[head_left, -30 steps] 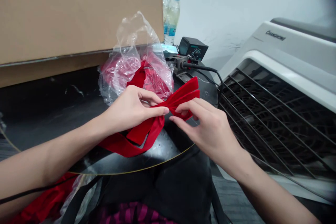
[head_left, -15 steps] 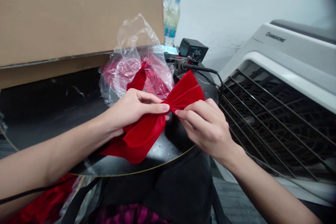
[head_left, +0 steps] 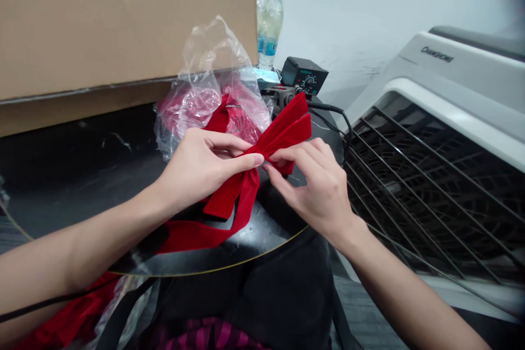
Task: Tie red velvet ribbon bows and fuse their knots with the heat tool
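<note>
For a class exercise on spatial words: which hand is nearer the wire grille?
Right hand: it sits beside the grille; the left hand is farther, across the red velvet ribbon.

We work at a round tabletop [head_left: 229, 269], the ribbon bow [head_left: 283, 136] held above it between our left hand [head_left: 200, 167] and right hand [head_left: 315, 191]. Beyond the bow sits a plastic bag [head_left: 200, 65], with more ribbon [head_left: 241, 126] inside it. A cardboard box [head_left: 102, 27] lies behind the bag and extends to the left. Just right of the box stand two water bottles [head_left: 270, 24], and right of those, a soldering station [head_left: 304, 74]. An air cooler [head_left: 435, 186] stands to our right, beside the tabletop, with a wall [head_left: 369, 5] behind it. A piece of fabric [head_left: 69, 311] lies below our left forearm, nearer us than the tabletop's edge.
</note>
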`<state>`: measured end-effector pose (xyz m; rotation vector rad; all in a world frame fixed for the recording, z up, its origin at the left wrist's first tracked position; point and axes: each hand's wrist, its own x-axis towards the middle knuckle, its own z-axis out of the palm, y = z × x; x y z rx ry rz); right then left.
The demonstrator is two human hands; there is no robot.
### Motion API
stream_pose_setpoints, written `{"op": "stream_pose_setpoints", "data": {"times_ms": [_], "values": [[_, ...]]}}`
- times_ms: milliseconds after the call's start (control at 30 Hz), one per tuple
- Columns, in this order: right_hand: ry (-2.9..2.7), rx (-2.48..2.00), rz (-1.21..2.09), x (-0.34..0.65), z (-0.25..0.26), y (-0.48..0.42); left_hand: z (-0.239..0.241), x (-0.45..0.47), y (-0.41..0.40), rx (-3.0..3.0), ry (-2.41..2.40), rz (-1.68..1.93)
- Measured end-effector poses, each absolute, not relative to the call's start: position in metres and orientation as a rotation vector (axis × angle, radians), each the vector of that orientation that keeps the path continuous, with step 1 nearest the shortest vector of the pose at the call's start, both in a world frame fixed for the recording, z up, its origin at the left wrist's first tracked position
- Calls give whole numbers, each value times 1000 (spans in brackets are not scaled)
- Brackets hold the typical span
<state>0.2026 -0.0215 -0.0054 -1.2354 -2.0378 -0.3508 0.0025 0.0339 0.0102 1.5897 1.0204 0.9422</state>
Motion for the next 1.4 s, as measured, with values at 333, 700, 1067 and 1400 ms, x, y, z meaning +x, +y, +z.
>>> {"op": "stream_pose_setpoints", "data": {"times_ms": [333, 700, 1067, 1400], "values": [[-2220, -1069, -794, 218, -10, -18, 3, 7, 34, 1210, 916, 776], [-1829, -1424, 56, 169, -4, -36, 1, 6, 30, 1494, 978, 1076], [-964, -1175, 1026, 154, -22, -49, 5, 6, 28, 1228, 781, 956], [-1157, -1299, 1047, 166, -14, -52, 5, 4, 31, 1264, 821, 1061]]}}
